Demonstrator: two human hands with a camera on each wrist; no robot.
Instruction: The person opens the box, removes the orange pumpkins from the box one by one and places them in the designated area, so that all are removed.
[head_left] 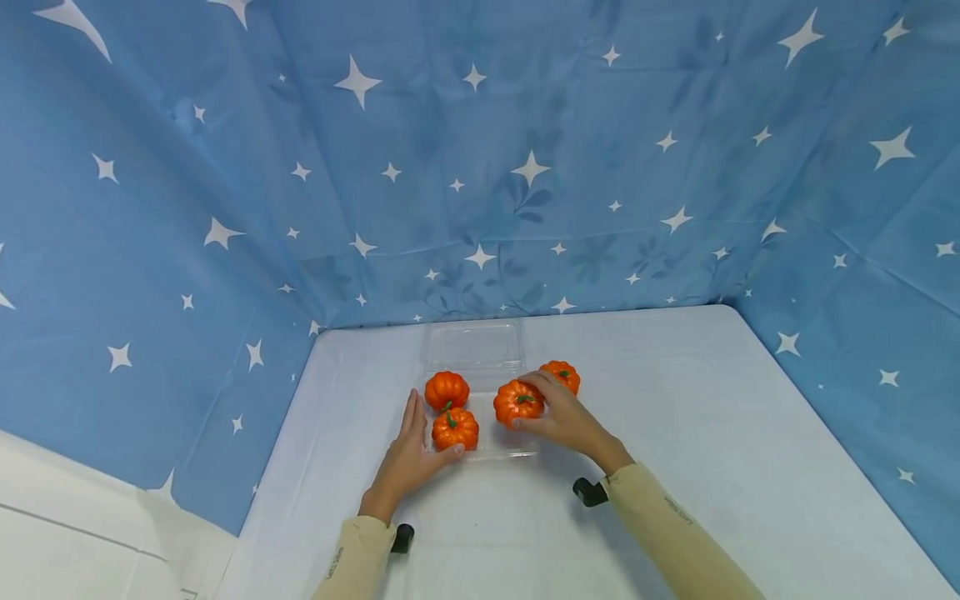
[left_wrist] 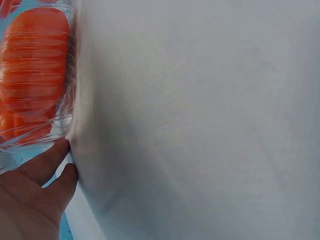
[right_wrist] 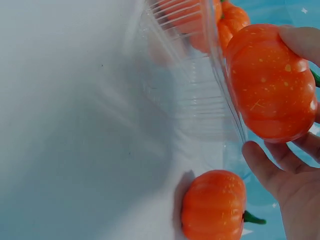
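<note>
A clear plastic box stands on the table with two small orange pumpkins, a rear one and a front one, in its left half. My left hand rests against the box's left side with long fingers straight and thumb extended by the front pumpkin; fingertips are right at the box's corner in the left wrist view. A third pumpkin, green-stemmed, is gripped between thumb and fingers of my right hand, at the box's right rim. Another pumpkin sits on the table just right of the box.
The box's clear lid lies folded back behind it, toward the far table edge. A blue curtain with white stars hangs behind and along both sides of the white table.
</note>
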